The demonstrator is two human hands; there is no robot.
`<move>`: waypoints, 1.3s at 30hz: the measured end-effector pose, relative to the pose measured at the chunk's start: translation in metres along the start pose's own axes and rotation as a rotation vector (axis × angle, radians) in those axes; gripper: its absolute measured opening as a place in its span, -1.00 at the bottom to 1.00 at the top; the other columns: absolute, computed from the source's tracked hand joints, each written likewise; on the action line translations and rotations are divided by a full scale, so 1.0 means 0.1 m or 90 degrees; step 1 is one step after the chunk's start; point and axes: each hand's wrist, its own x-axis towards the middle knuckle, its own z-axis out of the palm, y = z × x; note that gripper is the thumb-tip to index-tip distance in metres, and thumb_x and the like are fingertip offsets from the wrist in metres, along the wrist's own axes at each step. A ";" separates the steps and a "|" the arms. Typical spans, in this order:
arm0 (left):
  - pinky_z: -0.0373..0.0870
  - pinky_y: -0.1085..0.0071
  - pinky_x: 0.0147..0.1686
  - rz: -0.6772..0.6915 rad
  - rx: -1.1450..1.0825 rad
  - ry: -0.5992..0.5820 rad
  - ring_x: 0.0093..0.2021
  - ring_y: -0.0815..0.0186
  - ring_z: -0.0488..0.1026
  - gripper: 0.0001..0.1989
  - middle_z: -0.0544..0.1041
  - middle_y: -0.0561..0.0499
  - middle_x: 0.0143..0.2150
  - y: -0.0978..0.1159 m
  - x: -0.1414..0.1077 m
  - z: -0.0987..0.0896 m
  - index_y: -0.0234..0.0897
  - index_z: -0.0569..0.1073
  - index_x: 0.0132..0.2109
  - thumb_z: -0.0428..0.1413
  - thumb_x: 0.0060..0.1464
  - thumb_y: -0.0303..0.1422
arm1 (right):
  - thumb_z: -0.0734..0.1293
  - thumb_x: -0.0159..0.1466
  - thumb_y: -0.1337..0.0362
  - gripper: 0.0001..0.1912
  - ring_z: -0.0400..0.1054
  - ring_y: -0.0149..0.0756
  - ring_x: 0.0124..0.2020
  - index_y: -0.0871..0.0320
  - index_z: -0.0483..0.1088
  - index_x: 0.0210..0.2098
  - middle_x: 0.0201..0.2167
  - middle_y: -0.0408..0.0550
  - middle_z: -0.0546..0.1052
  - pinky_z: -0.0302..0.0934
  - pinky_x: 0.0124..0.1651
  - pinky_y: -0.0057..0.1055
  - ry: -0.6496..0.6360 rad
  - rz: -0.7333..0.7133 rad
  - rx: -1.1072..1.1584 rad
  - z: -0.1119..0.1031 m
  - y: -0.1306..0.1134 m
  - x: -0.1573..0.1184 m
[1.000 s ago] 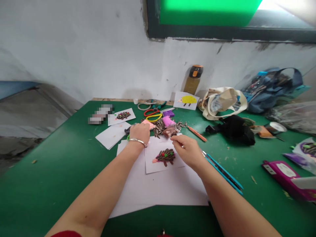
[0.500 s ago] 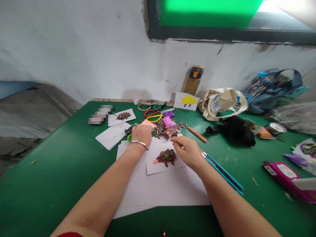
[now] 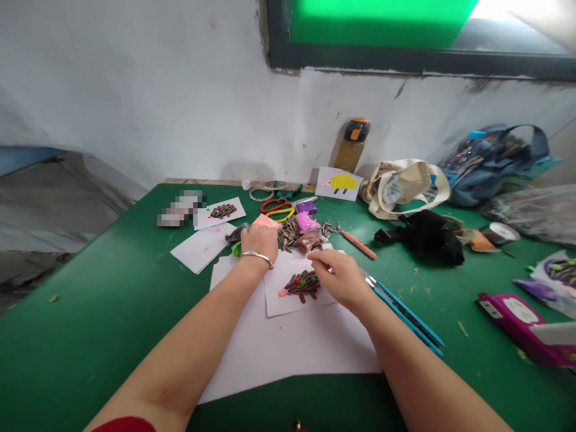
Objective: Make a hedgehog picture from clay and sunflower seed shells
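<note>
The left hand (image 3: 258,240) wears a silver bangle (image 3: 255,258) and is curled up like a soft fist, with a flat piece of pink clay (image 3: 264,221) at its fingertips, but I cannot tell if it is gripping anything. The right hand (image 3: 337,279) has its thumb and fingers pinched close together just above a white card (image 3: 324,302), and I cannot tell if something tiny is held there. On the card, between the two hands and a little nearer the person, is a hedgehog picture (image 3: 300,283) made of dark striped sunflower seeds with red and green dots. The card lies on a big sheet of white paper (image 3: 288,354) on a green table (image 3: 90,336). Just past the hands is a messy pile of loose seeds (image 3: 288,234), touching a small bag of pink clay (image 3: 306,221) and a bag of brown clay (image 3: 309,241). Red and yellow scissors (image 3: 276,210) lie behind them. Two blue pens (image 3: 405,315) sit right of the right hand, and an orange tool (image 3: 357,245) lies above it. Farther back, a yellow hedgehog card (image 3: 337,183) leans near a bottle (image 3: 350,146) by the wall.
</note>
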 end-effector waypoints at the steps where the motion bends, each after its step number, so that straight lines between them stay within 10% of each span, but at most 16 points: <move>1: 0.25 0.10 -0.11 -0.003 -0.001 0.016 -0.02 0.01 0.35 -0.75 0.52 -0.21 -0.13 0.00 -0.01 -0.02 -0.26 0.52 -0.14 -0.04 0.14 -0.37 | 0.20 0.21 0.41 -0.73 0.39 -0.31 -0.32 0.11 0.51 -0.24 -0.36 -0.11 0.55 0.21 -0.24 -0.43 -0.002 0.001 0.000 0.00 0.00 0.00; 5: 0.26 0.10 -0.07 0.012 -0.033 0.075 0.08 -0.02 0.25 -0.57 0.38 -0.20 0.09 -0.04 0.04 -0.05 -0.20 0.34 0.12 0.05 0.09 -0.24 | 0.19 0.22 0.40 -0.73 0.40 -0.31 -0.32 0.10 0.51 -0.24 -0.36 -0.11 0.54 0.21 -0.24 -0.42 -0.005 0.004 0.002 -0.01 -0.01 0.00; 14: 0.26 0.31 -0.05 0.055 -0.081 0.068 -0.08 0.17 0.43 -0.72 0.53 -0.17 -0.12 -0.10 0.19 0.01 -0.34 0.47 -0.10 -0.10 0.17 -0.48 | 0.19 0.23 0.39 -0.74 0.39 -0.31 -0.33 0.09 0.51 -0.25 -0.35 -0.10 0.54 0.20 -0.25 -0.42 0.000 -0.013 0.001 -0.01 -0.01 -0.01; 21: 0.34 0.42 -0.13 0.108 -0.253 0.218 -0.15 0.28 0.48 -0.67 0.58 -0.03 -0.16 0.10 -0.24 -0.37 -0.26 0.47 -0.08 -0.17 0.29 -0.30 | 0.21 0.22 0.36 -0.76 0.40 -0.29 -0.30 0.08 0.51 -0.25 -0.33 -0.11 0.55 0.22 -0.23 -0.41 0.028 0.031 0.054 -0.04 -0.07 0.01; 28: 0.35 0.34 0.07 0.290 -0.392 0.294 0.03 0.27 0.44 -0.68 0.52 -0.09 0.02 0.38 -0.76 -0.30 -0.34 0.40 0.06 -0.04 0.17 -0.48 | 0.21 0.27 0.19 -0.74 0.37 -0.33 -0.40 0.13 0.51 -0.35 -0.46 -0.14 0.52 0.20 -0.35 -0.47 0.006 0.105 0.194 -0.15 -0.29 -0.02; 39: 0.21 0.04 0.21 0.296 -0.380 0.217 0.28 0.05 0.14 -0.49 0.25 -0.35 0.24 0.40 -1.06 -0.24 -0.48 0.15 0.25 -0.04 0.17 -0.45 | 0.21 0.24 0.23 -0.77 0.32 -0.38 -0.51 0.13 0.47 -0.42 -0.56 -0.18 0.46 0.15 -0.45 -0.51 -0.004 0.150 0.202 -0.07 -0.35 -0.08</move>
